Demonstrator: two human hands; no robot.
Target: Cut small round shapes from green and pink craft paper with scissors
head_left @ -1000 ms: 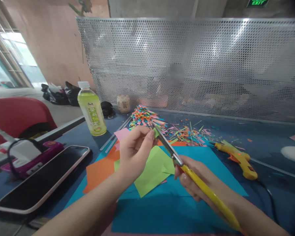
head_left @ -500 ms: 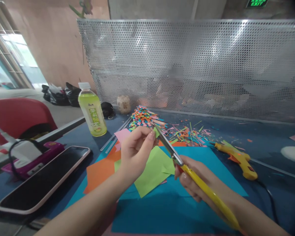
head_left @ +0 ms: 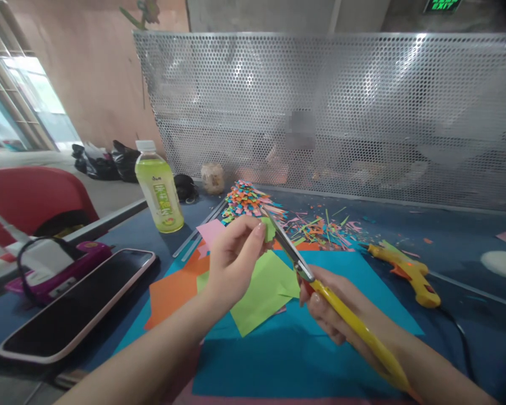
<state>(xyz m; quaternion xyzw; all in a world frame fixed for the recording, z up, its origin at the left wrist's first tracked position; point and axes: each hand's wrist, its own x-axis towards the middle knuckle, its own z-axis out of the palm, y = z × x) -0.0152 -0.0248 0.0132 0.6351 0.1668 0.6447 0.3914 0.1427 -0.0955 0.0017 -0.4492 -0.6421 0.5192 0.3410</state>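
Observation:
My left hand [head_left: 231, 259] pinches a small green paper piece [head_left: 269, 229] between thumb and fingers, held above the table. My right hand [head_left: 341, 306] is wrapped round the yellow handles of a pair of scissors [head_left: 320, 289], whose metal blades reach up to the green piece. Under both hands lie a light green sheet [head_left: 263, 292], an orange sheet [head_left: 168, 292] and a large blue sheet [head_left: 303, 349]. A heap of coloured paper bits [head_left: 247, 199] sits just beyond the hands.
A green drink bottle [head_left: 159, 191] stands at the back left. A phone [head_left: 80, 304] and a magenta device [head_left: 54, 267] lie at the left. A yellow glue gun [head_left: 409, 273] lies at the right. Loose paper scraps [head_left: 324, 225] are scattered before a perforated metal screen [head_left: 341, 112].
The green piece shows a little more beside the blades. The hands and scissors have barely shifted.

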